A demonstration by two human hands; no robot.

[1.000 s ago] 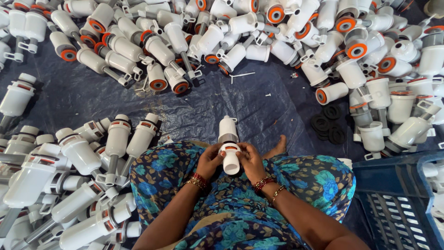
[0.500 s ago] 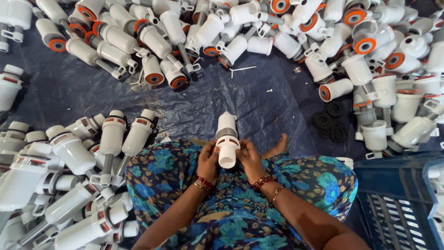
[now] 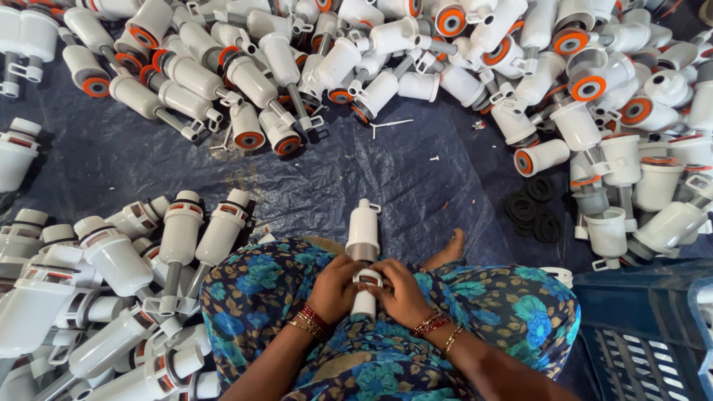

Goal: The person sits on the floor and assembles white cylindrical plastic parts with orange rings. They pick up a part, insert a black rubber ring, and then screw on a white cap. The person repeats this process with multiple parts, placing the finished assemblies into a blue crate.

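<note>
My left hand (image 3: 336, 288) and right hand (image 3: 401, 291) both clasp the white plastic valve (image 3: 363, 256) at lower centre of the frame, its long axis running straight up the frame, my hands equally near, pressed on either side.

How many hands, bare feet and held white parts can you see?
Hands: 2, left hand and right hand
Bare foot: 1
Held white part: 1
Total: 4
</note>
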